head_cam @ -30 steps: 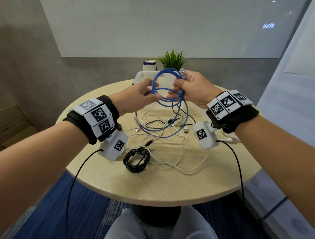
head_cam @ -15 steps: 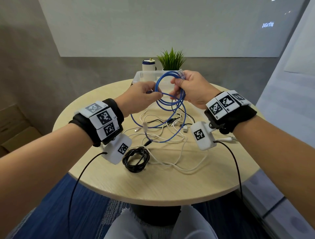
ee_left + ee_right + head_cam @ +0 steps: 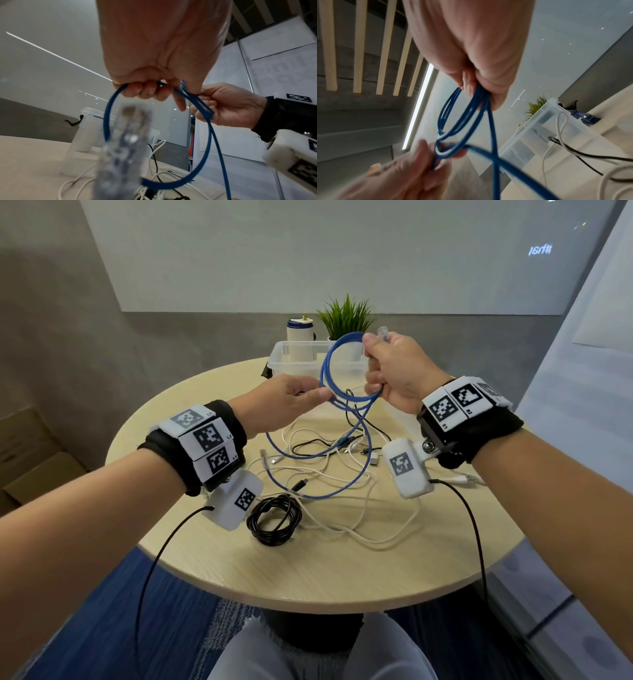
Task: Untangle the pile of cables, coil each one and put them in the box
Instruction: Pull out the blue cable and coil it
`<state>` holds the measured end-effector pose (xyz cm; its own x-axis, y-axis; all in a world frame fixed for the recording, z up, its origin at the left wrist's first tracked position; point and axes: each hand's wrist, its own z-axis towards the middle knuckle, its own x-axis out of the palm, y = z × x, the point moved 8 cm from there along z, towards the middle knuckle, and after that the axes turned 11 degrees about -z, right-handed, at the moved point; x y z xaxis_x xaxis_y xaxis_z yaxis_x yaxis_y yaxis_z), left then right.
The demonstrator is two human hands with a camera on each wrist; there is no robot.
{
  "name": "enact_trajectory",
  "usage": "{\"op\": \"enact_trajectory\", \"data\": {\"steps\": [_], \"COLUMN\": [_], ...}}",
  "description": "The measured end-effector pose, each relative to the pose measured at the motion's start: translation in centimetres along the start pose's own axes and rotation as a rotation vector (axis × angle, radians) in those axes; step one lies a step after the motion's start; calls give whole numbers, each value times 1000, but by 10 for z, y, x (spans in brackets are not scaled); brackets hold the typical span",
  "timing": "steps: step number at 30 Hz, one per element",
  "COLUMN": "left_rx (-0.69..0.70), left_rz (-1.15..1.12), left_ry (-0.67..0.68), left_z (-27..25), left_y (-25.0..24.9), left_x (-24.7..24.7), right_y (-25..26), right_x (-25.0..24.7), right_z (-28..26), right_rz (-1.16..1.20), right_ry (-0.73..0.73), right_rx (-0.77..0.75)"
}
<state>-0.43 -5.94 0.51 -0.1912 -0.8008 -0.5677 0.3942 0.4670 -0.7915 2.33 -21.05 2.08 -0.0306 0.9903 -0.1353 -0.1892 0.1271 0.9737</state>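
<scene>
A blue network cable (image 3: 323,371) is partly wound into loops above the table. My right hand (image 3: 376,364) grips the loops on their right side, with the cable's clear plug (image 3: 382,332) sticking up past the thumb. My left hand (image 3: 318,397) pinches the strand at the loops' lower left. The rest of the blue cable drops to the table and ends in a second clear plug (image 3: 263,455). The left wrist view shows the fingers (image 3: 147,90) curled over the blue strand (image 3: 107,115). In the right wrist view the right hand (image 3: 479,47) clasps several blue turns (image 3: 447,108).
A clear plastic box (image 3: 291,361) stands at the table's far side, with a bottle (image 3: 301,330) and a small plant (image 3: 346,316) behind it. Tangled white cables (image 3: 342,484) and black cables lie mid-table. A coiled black cable (image 3: 274,520) sits near my left wrist.
My right hand has lifted the blue loops a little and turned them more edge-on. The left hand has moved down to the loops' lower left, so the hands are farther apart.
</scene>
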Motion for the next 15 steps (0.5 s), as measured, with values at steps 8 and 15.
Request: {"op": "enact_trajectory", "data": {"steps": [8,15], "left_rx": [-88,-26], "left_rz": [281,464], "left_ry": [71,192], "left_z": [3,-1], "left_y": [1,3], "left_x": [6,28], "right_y": [10,21], "right_x": [-4,0], "right_z": [0,-2], "right_rz": [119,349], "right_ry": [-51,-30], "right_rx": [-80,-132]}}
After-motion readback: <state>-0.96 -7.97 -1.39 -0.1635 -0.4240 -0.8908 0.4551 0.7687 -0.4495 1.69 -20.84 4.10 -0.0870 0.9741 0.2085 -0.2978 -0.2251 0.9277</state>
